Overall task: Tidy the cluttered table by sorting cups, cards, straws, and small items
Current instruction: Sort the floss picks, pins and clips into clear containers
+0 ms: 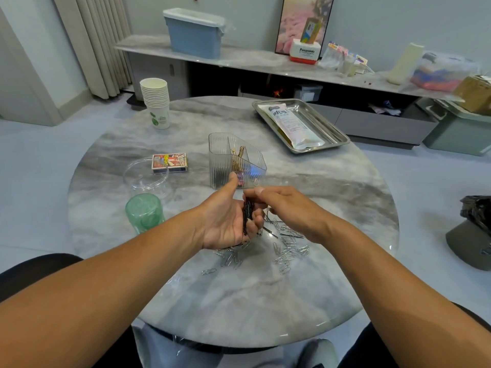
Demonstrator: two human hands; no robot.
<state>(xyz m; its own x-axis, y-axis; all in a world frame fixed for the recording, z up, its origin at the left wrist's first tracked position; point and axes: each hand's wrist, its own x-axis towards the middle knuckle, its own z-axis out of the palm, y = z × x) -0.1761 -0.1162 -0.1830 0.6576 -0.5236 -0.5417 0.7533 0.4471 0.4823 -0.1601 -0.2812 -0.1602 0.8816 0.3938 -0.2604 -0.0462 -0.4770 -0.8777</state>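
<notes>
above the paper clips [284, 248] on the round table [332, 181], left hand [228, 221] curls its fingers around a bundle of black hairpins [248, 216]; right hand [287, 208] pinches the bundle's top.

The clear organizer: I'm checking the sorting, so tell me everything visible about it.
The organizer is a clear ribbed plastic box, seemingly split by inner walls into compartments. It stands upright mid-table, just beyond both hands. Gold pins stand in one compartment; something pinkish lies lower down. Nothing plainly touches it except the table.
</notes>
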